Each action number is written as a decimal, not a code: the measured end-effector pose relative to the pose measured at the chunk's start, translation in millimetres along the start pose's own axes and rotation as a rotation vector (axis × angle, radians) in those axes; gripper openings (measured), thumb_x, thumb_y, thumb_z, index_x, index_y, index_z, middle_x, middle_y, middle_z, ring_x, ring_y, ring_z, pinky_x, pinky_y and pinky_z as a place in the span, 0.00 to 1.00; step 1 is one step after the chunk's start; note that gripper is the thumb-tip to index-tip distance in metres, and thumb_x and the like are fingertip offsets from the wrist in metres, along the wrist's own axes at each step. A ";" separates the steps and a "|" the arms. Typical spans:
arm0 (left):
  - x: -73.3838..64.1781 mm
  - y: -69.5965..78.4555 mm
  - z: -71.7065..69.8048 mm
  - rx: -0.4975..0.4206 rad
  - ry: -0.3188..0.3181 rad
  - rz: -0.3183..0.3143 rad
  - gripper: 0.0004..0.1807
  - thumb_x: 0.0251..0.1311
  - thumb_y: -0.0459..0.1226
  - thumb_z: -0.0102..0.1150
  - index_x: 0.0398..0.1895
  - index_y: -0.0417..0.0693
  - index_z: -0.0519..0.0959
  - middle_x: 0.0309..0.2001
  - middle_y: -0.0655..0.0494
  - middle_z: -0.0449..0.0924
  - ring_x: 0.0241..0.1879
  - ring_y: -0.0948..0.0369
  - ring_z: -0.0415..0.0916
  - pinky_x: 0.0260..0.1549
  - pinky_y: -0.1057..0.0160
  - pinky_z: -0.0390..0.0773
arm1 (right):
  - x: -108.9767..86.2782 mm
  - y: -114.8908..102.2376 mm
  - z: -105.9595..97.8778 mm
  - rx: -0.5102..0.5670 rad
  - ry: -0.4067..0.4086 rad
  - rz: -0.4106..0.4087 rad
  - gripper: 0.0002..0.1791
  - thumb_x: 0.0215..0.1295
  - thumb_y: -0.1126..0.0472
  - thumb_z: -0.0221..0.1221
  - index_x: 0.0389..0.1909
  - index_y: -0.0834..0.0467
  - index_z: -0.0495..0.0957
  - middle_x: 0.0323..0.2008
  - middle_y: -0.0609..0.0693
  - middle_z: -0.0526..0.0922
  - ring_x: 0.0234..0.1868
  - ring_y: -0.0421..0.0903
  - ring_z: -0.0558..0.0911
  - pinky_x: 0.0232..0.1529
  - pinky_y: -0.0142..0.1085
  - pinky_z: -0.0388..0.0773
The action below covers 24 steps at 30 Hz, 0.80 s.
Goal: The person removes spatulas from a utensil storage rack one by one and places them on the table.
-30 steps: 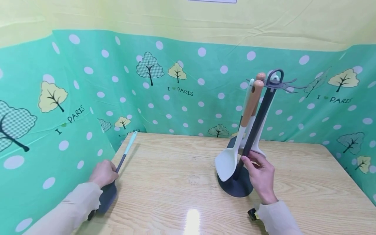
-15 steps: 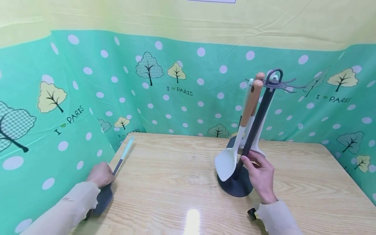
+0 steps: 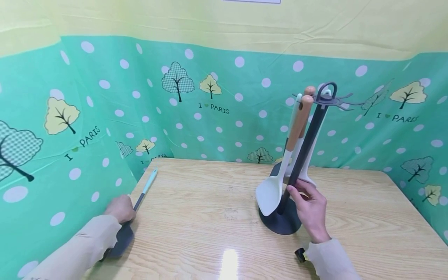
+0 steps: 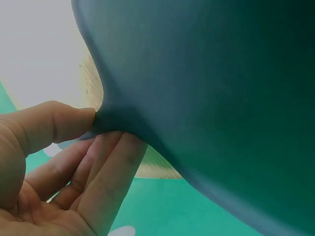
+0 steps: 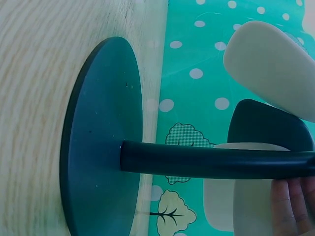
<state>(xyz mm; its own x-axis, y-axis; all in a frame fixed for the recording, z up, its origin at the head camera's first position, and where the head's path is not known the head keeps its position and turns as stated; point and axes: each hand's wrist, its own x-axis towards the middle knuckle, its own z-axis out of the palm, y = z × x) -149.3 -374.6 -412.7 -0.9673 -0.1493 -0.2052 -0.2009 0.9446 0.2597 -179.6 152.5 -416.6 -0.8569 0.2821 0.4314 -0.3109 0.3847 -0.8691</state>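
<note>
My left hand pinches the dark spatula, table's left side; right hand grips the stand. Several utensils hang there; spatula's off, so I'd say unfinished.

Head view: I read "I PARIS", a small green heart-like mark between the words, printed on the teal-green, white-dotted cloth backdrop left, centre, right. Fourth print, lower left, partly hidden by the pale wood-grain tabletop.
</note>
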 end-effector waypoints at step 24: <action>4.5 1.0 3.1 0.038 -0.016 -0.009 0.03 0.36 0.26 0.55 0.17 0.37 0.71 0.17 0.50 0.68 0.17 0.56 0.67 0.14 0.65 0.67 | -4.4 -20.6 -1.5 0.003 0.000 -0.031 0.14 0.58 0.66 0.65 0.46 0.61 0.82 0.40 0.54 0.82 0.38 0.31 0.78 0.39 0.19 0.75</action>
<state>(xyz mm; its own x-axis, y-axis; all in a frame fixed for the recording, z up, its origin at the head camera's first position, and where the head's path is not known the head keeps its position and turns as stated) -153.3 -373.4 -416.3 -0.9628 -0.1534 -0.2226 -0.2032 0.9537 0.2217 -168.8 144.7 -400.2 -0.8469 0.2701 0.4581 -0.3386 0.3904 -0.8561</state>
